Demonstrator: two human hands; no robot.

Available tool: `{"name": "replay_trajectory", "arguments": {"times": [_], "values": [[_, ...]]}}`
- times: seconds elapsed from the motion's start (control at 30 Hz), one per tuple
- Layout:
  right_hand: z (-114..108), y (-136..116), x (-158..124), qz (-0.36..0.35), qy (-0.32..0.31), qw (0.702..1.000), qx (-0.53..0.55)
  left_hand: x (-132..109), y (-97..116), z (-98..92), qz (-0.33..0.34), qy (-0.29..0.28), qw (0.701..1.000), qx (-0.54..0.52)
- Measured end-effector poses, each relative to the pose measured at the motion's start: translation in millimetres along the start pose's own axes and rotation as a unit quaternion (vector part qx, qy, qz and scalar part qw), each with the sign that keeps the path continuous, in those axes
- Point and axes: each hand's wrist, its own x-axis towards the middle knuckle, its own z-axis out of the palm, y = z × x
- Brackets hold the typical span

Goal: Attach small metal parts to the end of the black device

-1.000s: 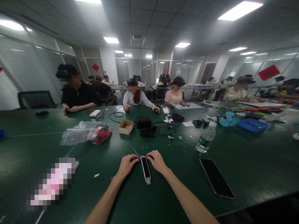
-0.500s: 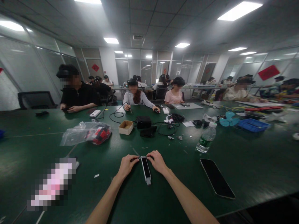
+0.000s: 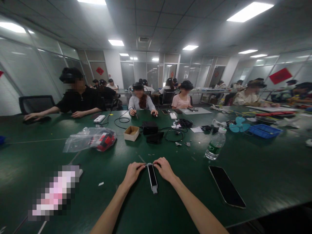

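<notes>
Big green table (image 3: pixel 268 162) runs way out past the left hand (image 3: pixel 133 172), with a black office chair (image 3: pixel 36 103) far off to its left by the frosted glass wall (image 3: pixel 34 65), glass partitions (image 3: pixel 151 73) straight ahead, and bright ceiling panels (image 3: pixel 248 11) up to its right.

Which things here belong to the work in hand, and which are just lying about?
In hand:
slim black-and-white device, its far end touched by the left hand and right hand.

Lying about, apart from the hands on the green table:
phone
water bottle
plastic bag
cardboard box
</notes>
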Motion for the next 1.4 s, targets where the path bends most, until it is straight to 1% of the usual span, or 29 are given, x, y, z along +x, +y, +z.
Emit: {"name": "replay_trajectory", "arguments": {"times": [0.23, 0.4, 0.7, 0.93, 1.13, 1.4], "values": [[0.9, 2.0, 0.0, 0.002, -0.010, 1.000, 0.002, 1.1, 0.4, 1.5, -0.015, -0.008, 1.000, 0.001], [2.5, 2.9, 0.8, -0.018, 0.005, 1.000, -0.006, 1.8, 3.9, 0.6, -0.016, -0.010, 1.000, 0.009], [-0.4, 0.7, -0.7, -0.011, -0.006, 1.000, 0.006, 1.9, -2.0, 6.3, -0.010, -0.014, 1.000, 0.019], [-2.4, -2.9, -0.9, -0.004, -0.013, 1.000, 0.004, 1.2, -1.7, 6.4, -0.023, -0.020, 0.999, 0.019], [-6.2, -7.5, -2.5, 0.008, -0.026, 1.000, 0.003, 0.4, -2.6, 8.7, -0.025, -0.009, 0.999, 0.023], [0.5, -0.9, 0.7, -0.016, -0.002, 1.000, -0.001, 2.1, -9.1, 14.2, -0.003, -0.006, 0.999, 0.038]]}}
